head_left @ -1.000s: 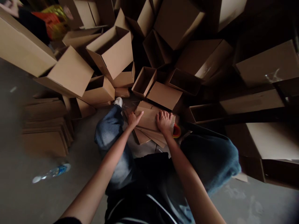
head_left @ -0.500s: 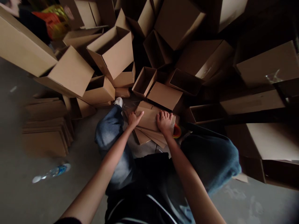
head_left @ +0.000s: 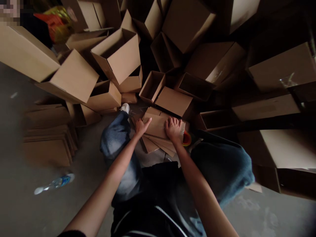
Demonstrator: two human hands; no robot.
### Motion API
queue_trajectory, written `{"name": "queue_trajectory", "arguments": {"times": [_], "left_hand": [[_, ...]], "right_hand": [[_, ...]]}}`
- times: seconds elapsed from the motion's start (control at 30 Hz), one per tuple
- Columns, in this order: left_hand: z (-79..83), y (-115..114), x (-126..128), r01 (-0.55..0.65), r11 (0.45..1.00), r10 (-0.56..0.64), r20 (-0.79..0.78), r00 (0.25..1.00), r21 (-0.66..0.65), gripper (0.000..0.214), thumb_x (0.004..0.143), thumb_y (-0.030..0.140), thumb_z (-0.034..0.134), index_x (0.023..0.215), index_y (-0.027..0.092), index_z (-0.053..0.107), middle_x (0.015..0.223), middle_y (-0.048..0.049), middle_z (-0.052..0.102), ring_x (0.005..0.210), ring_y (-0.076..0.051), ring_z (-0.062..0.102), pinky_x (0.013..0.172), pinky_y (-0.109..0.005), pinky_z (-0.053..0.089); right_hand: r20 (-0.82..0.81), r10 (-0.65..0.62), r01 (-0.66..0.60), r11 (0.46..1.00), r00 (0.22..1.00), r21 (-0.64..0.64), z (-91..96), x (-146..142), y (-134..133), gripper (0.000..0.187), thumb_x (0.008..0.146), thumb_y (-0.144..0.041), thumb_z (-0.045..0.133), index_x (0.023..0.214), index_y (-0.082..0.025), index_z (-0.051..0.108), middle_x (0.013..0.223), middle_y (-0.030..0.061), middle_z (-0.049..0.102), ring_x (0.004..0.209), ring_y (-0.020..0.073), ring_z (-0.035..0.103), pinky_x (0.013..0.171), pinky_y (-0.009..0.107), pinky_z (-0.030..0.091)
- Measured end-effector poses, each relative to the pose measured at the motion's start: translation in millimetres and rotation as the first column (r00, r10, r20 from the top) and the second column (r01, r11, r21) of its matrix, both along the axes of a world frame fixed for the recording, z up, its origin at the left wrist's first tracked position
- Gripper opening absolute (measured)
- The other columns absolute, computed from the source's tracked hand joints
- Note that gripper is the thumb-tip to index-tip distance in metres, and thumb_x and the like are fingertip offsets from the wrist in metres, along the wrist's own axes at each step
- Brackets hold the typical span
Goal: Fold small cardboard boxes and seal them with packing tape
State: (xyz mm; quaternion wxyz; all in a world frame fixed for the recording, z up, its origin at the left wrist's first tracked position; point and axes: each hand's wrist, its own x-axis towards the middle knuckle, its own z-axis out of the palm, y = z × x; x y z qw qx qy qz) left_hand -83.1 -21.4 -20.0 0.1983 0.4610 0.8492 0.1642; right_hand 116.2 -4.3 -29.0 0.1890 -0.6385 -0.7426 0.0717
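- left hand point(head_left: 142, 127): open, fingers straight, resting flat on the cardboard sheet point(head_left: 156, 126), gripping nothing
- right hand point(head_left: 173, 129): open, fingers spread and lightly bent, pressing on the same sheet near its right edge
- both palms down and well apart spread the pressure evenly
- the sheet lies on loose flat sheets point(head_left: 150, 144) on the floor, just below an open box point(head_left: 151, 86)
- a red object point(head_left: 187, 139) sits partly hidden just beside the right hand

Two hands point(head_left: 174, 129), one plastic bottle point(head_left: 55, 182)

Head-worn view — steeply down onto the left hand point(head_left: 142, 127) and right hand point(head_left: 173, 129)
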Motion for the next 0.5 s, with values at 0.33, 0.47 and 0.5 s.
{"name": "queue_trajectory", "arguments": {"times": [0.33,0.47,0.5], "left_hand": [[1.0,-0.8,1.0,0.008,1.0,-0.008,-0.01,1.0,0.005,0.074,0.087,0.072,0.058,0.114,0.003,0.066,0.117,-0.0278,0.068,0.119,-0.036,0.062,0.096,-0.036,0.046],[1.8,-2.1,3.0,0.013,0.999,-0.011,-0.066,0.998,0.042,0.069,0.088,0.068,0.06,0.114,0.005,0.065,0.121,-0.0265,0.066,0.12,-0.036,0.061,0.099,-0.037,0.045],[1.9,-2.1,3.3,0.013,0.999,-0.01,-0.072,0.997,0.046,0.068,0.088,0.068,0.06,0.114,0.005,0.065,0.121,-0.0261,0.066,0.121,-0.036,0.06,0.099,-0.037,0.045]], "right_hand": [[0.013,-0.003,0.003,1.0,1.0,0.011,-1.4,0.3,-0.1,0.044,0.103,-0.033,0.031,0.129,-0.013,0.061,0.127,0.0151,0.067,0.123,0.0286,0.054,0.117,0.053,0.023],[0.005,0.002,-0.002,1.0,1.0,0.014,-1.0,0.2,0.3,0.044,0.102,-0.032,0.031,0.128,-0.014,0.061,0.126,0.0156,0.068,0.122,0.0294,0.055,0.116,0.054,0.023],[0.001,0.002,-0.002,1.0,1.0,0.015,-0.8,0.1,0.3,0.044,0.102,-0.032,0.031,0.128,-0.014,0.061,0.126,0.0157,0.068,0.122,0.0295,0.055,0.115,0.054,0.023]]}}
